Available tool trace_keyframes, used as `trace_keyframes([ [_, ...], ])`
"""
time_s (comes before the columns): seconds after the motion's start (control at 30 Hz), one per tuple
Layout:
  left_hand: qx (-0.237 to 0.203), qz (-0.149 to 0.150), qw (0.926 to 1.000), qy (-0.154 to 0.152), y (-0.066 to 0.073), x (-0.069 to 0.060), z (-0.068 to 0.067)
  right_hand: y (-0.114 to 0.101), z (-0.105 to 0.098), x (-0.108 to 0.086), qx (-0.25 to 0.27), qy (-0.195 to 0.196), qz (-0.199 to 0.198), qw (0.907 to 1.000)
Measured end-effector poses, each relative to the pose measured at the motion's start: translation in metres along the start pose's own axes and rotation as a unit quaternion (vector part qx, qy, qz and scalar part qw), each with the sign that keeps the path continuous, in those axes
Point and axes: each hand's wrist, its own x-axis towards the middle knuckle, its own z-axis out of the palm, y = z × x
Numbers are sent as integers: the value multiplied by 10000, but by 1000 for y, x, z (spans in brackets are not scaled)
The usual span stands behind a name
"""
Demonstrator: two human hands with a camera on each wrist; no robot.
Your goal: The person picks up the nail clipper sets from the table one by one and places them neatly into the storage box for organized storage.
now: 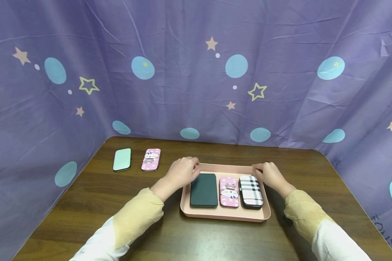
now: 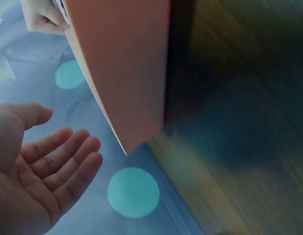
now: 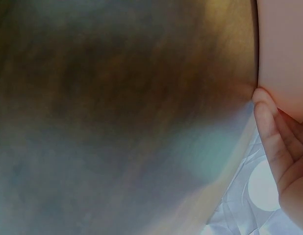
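A shallow pink tray (image 1: 225, 216) lies on the table. In it, from left to right, are a dark green flat case (image 1: 204, 190), a pink cartoon-cat case (image 1: 229, 192) and a black-and-white plaid case (image 1: 250, 191). By the tray's back left corner is my left hand (image 1: 182, 172); the left wrist view shows its fingers (image 2: 68, 166) loosely bent, apart from the tray wall (image 2: 124, 63). My right hand (image 1: 270, 175) grips the back right corner. In the right wrist view its fingers (image 3: 271, 132) touch the outer wall; the thumb is hidden there.
On the brown wooden table (image 1: 85, 203), a mint green case (image 1: 122, 159) and another pink cartoon-cat case (image 1: 151, 160) lie at the back left. A purple curtain (image 1: 189, 101) with stars and blue dots hangs behind the table and along both sides.
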Motion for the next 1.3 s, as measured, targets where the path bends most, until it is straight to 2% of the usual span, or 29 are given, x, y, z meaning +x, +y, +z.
trace_keyframes([
  [0.2, 406, -323, 9986, 86, -20, -1, -3, -1, -1, 0, 50, -36, 33, 10000],
  [0.3, 465, -564, 9971, 192, -31, -2, -5, -1, 0, 0, 37, -17, 26, 10000],
  [0.5, 693, -831, 9937, 294, -53, -2, -5, -1, -1, 1, 27, 37, 10, 10000],
  [0.93, 683, -1481, 9864, 198, -98, -6, 7, 1, -1, 0, 12, -71, 58, 10000],
  [1.1, 678, -1878, 9799, 40, -114, -9, 11, 1, -1, 0, 30, -79, 64, 9999],
  [1.3, 529, -2340, 9707, -104, -126, -10, 8, 0, -1, 0, 37, -33, 40, 10000],
])
